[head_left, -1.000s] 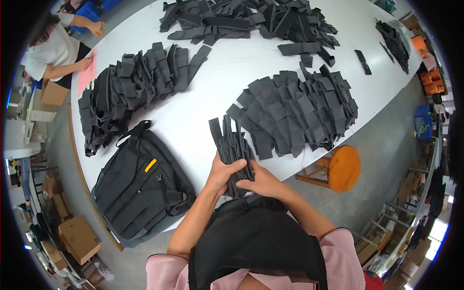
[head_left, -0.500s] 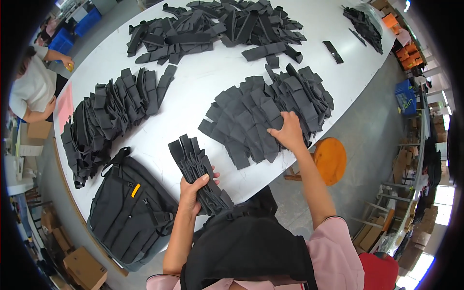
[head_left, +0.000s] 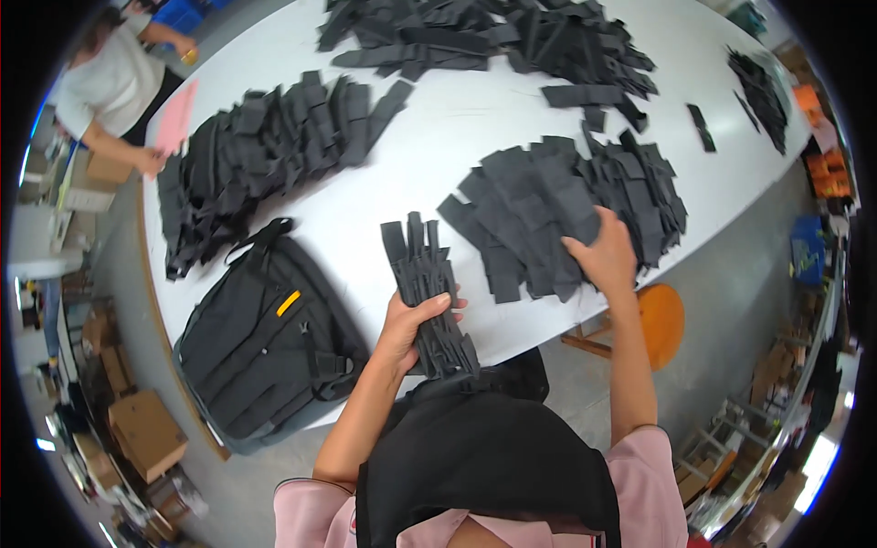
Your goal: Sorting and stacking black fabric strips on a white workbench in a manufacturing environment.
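My left hand (head_left: 413,327) grips a bundle of black fabric strips (head_left: 425,288) near the white table's (head_left: 438,137) front edge, with the strips fanning out above my fingers. Off to the right, my right hand (head_left: 603,256) rests on a spread pile of black fabric pieces (head_left: 557,205), fingers closed on the top pieces at its near edge. A black backpack (head_left: 260,342) with an orange tab lies flat on the table to the left of my left hand.
Another pile of black pieces (head_left: 265,151) lies at the left, one more pile (head_left: 493,41) at the far end. A person in a white top (head_left: 110,87) works at the far left. An orange stool (head_left: 662,320) stands under the table's edge. Cardboard boxes (head_left: 146,429) sit on the floor.
My right hand left the bundle and reached out to the pile on the right, where it now stays. My left hand keeps holding the bundle alone.
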Tool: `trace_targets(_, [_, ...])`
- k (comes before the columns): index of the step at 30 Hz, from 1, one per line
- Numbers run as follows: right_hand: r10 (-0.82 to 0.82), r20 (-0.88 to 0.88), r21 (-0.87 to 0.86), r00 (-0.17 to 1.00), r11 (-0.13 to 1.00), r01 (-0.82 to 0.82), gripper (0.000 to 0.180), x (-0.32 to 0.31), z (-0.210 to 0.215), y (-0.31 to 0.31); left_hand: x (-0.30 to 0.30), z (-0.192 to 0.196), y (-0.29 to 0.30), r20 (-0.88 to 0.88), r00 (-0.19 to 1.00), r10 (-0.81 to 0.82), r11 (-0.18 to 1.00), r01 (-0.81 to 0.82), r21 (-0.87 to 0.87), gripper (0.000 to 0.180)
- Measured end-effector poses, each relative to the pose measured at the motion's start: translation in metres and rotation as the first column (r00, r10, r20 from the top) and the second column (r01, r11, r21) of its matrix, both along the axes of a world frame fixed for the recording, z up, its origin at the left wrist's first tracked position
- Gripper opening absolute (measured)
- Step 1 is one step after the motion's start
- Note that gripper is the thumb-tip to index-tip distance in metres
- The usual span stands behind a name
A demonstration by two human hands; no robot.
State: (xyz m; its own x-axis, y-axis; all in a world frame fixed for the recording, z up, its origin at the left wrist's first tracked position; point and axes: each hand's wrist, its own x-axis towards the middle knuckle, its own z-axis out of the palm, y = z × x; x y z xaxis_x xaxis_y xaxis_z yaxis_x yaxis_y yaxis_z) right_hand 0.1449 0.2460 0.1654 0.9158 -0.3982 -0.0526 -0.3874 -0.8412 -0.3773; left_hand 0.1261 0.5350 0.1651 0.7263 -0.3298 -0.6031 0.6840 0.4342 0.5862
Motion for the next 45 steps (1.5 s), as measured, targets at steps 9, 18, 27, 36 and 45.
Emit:
trace_targets(9, [-0.166,-0.205,0.903,0.965,0.349,0.252,0.024,-0.020,0.004,0.004,0.002,-0.005,0.007,-0.010,1.000,-0.003,1.000,0.002,-0.017,0.045])
trace_targets(18, [0.156,0.020,0.972,0.987,0.230,-0.056,0.049,-0.065,-0.033,0.157,-0.008,-0.010,0.015,-0.077,0.996,0.039,0.999,-0.040,-0.020,0.050])
trace_targets(27, [0.773,-0.055,0.602,0.633,0.531,-0.596,0.053,-0.040,0.003,0.122,-0.016,-0.017,0.024,0.053,0.999,0.002,0.989,-0.010,0.146,0.051])
trace_targets(36, [0.024,0.045,-0.073,0.999,0.997,-0.021,0.085,-0.010,-0.061,0.023,-0.005,-0.014,0.021,0.035,0.994,0.107,0.985,-0.110,0.135,0.039])
trace_targets(45, [0.224,0.111,-0.017,0.968,0.974,-0.224,0.081,0.000,-0.049,0.043,-0.010,-0.017,0.029,-0.050,0.993,0.111,0.989,-0.106,0.108,0.041])
